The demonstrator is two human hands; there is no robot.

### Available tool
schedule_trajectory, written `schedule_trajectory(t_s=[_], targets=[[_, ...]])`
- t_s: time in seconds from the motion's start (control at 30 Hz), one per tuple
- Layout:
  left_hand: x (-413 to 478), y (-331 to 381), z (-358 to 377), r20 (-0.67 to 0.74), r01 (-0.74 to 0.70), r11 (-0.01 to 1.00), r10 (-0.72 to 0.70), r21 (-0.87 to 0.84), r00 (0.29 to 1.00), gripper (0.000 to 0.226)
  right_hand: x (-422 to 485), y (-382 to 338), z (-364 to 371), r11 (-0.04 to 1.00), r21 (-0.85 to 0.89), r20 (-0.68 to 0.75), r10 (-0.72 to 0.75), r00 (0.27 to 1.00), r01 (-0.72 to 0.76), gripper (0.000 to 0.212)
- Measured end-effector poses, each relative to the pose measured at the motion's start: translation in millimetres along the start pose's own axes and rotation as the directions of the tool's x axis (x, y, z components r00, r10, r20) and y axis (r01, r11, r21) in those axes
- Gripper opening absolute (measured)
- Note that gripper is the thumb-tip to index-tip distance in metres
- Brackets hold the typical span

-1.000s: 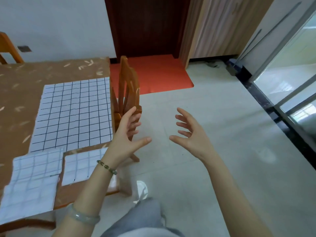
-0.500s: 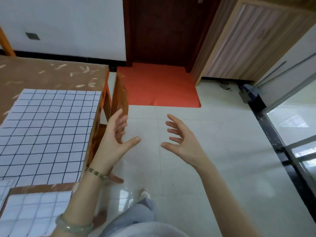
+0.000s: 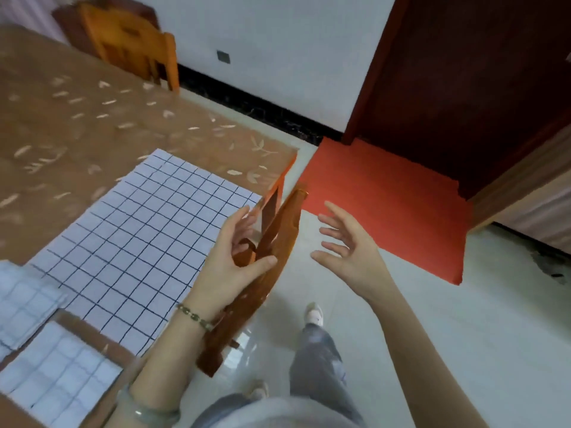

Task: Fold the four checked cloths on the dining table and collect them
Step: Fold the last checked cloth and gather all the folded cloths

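Hands first: the left hand [image 3: 234, 261] and right hand [image 3: 349, 254] are both raised and hold nothing. The palms face each other with fingers spread and relaxed, over the floor [image 3: 463, 335] beside the desk [image 3: 77, 125]. The left one shows across the back of a chair [image 3: 287, 230]; I cannot tell whether it touches the wood. Nearest on the desk lie the near folded cloth [image 3: 58, 387] and the second folded cloth [image 3: 27, 304], seemingly set at the corner for gathering. Beyond them the big checked cloth [image 3: 139, 242] lies spread flat, probably next for folding. A fourth is out of view. Farther off are another chair [image 3: 129, 44] and a red mat [image 3: 386, 211].
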State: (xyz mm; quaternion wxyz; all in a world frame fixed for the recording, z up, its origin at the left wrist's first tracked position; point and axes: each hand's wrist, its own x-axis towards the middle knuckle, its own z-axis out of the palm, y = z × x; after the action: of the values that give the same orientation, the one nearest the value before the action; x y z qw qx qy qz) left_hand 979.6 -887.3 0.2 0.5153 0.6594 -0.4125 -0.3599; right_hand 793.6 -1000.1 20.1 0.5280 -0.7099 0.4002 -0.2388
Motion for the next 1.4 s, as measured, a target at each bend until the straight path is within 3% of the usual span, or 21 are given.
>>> schedule_trajectory(t_s=[0.2,0.43,0.63,0.8,0.87,0.93,1.0,1.1,1.17,1.4], targets=[[44.1,9.6,6.4,-0.344,0.087,0.996,-0.085,-0.01,0.935,0.086,113.3,-11.2,-20.6,0.992,0.073,0.277,-0.121,0.953,0.105,0.076],[57.4,15.8,4.2,-0.599,0.225,0.972,-0.143,0.064,0.788,0.092,202.8,-30.6,-5.3,0.976,0.124,0.585,-0.217,0.782,0.178,0.076],[46.1,1.9,-16.4,-0.695,0.37,0.926,-0.215,0.079,0.686,0.087,246.8,-38.2,37.6,0.966,0.112,0.732,-0.237,0.638,0.231,0.075],[44.9,-39.0,-45.6,-0.705,0.506,0.851,-0.274,0.139,0.654,0.084,279.8,-32.9,78.7,0.969,0.074,0.78,-0.204,0.592,0.236,0.073],[45.6,-63.3,-60.3,-0.696,0.579,0.793,-0.306,0.192,0.65,0.081,293.1,-26.2,103.1,0.952,0.022,0.796,-0.201,0.571,0.305,0.07],[47.7,-89.7,-72.8,-0.686,0.647,0.72,-0.338,0.252,0.644,0.078,306.6,-13.2,131.0,0.881,-0.072,0.818,-0.216,0.534,0.467,0.066],[51.4,-117.6,-82.4,-0.664,0.723,0.612,-0.399,0.321,0.633,0.082,318.4,4.5,159.1,0.743,-0.187,0.864,-0.188,0.468,0.643,0.067],[55.8,-158.3,-89.9,-0.634,0.791,0.405,-0.474,0.459,0.611,0.116,329.5,32.7,195.1,0.572,-0.286,0.916,-0.073,0.395,0.769,0.069],[60.9,-180.0,-92.6,-0.628,0.805,0.321,-0.506,0.498,0.591,0.122,335.5,49.6,215.0,0.46,-0.328,0.931,0.011,0.364,0.825,0.068],[84.8,-217.3,-83.2,-0.566,0.798,0.294,-0.58,0.525,0.586,0.095,363.9,89.1,243.2,0.189,-0.3,0.951,0.135,0.278,0.935,0.069]])
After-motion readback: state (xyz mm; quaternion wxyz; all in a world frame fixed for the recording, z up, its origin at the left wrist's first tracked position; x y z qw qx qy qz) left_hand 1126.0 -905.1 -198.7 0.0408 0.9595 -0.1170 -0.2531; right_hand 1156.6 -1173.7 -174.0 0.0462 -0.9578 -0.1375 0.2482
